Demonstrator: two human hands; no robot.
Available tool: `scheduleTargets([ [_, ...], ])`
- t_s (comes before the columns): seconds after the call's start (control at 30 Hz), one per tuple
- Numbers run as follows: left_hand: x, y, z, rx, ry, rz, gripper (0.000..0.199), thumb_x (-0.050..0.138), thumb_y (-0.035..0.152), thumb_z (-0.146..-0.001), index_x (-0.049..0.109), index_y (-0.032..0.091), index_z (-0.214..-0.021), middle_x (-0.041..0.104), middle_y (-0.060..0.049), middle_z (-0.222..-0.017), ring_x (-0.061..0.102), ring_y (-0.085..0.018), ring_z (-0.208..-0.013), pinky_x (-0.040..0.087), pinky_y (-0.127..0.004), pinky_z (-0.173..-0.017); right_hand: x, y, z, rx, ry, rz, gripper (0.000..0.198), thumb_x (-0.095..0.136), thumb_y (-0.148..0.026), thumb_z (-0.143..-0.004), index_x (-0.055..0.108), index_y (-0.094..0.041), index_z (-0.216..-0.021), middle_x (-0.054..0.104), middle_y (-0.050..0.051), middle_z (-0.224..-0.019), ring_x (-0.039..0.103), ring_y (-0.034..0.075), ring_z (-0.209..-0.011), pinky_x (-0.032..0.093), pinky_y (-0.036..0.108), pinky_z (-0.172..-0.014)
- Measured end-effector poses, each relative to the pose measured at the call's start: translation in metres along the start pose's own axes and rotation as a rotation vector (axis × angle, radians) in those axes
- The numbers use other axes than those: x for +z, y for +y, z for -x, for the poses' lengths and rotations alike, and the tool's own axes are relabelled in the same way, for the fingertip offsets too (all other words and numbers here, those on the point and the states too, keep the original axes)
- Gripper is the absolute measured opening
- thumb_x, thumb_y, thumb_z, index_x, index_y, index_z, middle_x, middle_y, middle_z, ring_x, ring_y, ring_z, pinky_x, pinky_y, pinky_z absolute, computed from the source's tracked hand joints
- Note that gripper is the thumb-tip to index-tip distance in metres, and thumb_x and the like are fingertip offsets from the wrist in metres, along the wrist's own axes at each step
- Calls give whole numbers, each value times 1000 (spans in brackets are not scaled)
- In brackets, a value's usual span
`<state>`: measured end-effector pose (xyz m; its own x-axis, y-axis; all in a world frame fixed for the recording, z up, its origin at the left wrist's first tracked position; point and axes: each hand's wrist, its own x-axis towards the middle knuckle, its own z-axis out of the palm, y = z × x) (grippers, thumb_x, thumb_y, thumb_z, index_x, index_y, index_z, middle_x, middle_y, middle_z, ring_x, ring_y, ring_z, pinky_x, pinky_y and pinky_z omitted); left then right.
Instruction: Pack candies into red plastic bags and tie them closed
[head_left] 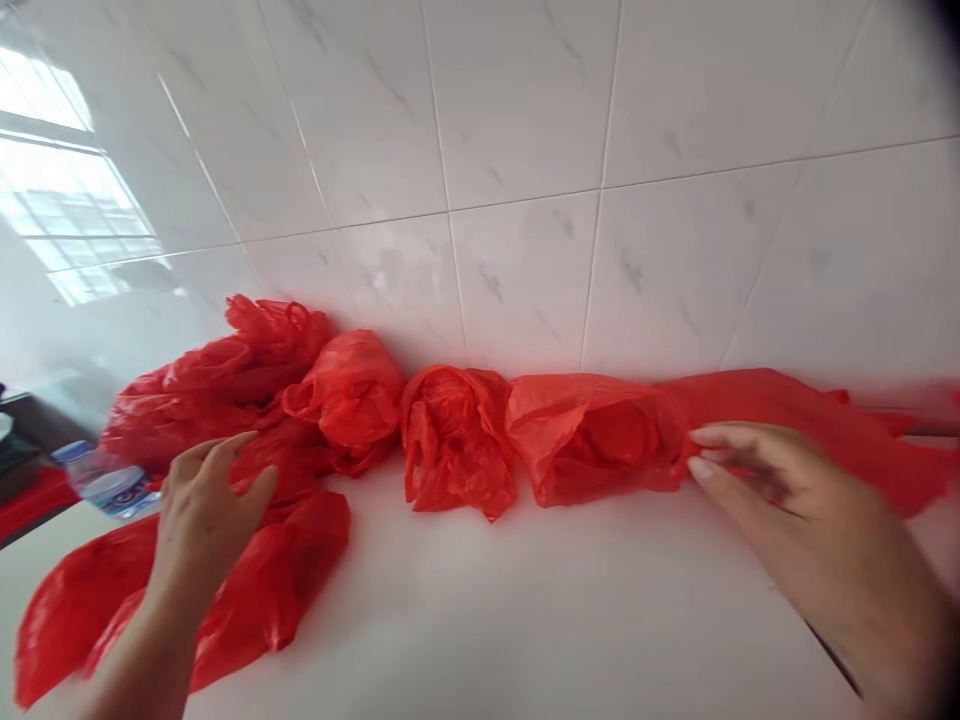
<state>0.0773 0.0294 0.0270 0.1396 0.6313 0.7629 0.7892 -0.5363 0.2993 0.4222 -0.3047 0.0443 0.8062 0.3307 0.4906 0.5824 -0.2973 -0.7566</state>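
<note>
Along the tiled wall (525,280), a thin, translucent red plastic bag (551,430) lies creased on the white counter (487,610), mouth gaping; the right hand (787,490) pinches what looks like its edge, while the left hand (204,505), fingers parted and empty, hangs over heaped red bags (300,560).

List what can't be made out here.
All in the head view:
Inside of the open red bag: mostly hidden by its folds; contents, if any, unclear.
Bottle label: too small and blurred to read.
Dark object: cut off by the left edge.
Flat red plastic: partly hidden behind the right hand.
</note>
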Motion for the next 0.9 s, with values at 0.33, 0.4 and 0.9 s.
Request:
scheduleTargets([
  [0.33, 48, 201, 59, 889, -577, 590, 24, 48, 17, -89, 63, 27, -106, 61, -5, -120, 56, -20, -114, 49, -34, -94, 106, 80, -17, 45, -108, -109, 58, 50, -20, -76, 47, -16, -134, 46, 15, -140, 40, 31, -131, 38, 48, -102],
  [0.4, 61, 234, 60, 978, -584, 521, 25, 51, 18, -88, 63, 28, -108, 54, -3, -133, 41, -24, -131, 39, -41, -107, 116, 92, -13, 61, -97, -134, 66, 51, -18, -74, 42, -19, -139, 42, 15, -142, 38, 32, -132, 40, 49, -98],
  [0.9, 203, 316, 72, 600, -798, 64, 97, 75, 47, -66, 24, 23, -145, 15, -20, -155, 9, -45, -141, 25, -67, -103, 107, 134, -24, 371, -107, -1009, 24, 52, -29, -63, 61, -22, -84, 67, 3, -87, 63, 22, -83, 52, 38, -78],
])
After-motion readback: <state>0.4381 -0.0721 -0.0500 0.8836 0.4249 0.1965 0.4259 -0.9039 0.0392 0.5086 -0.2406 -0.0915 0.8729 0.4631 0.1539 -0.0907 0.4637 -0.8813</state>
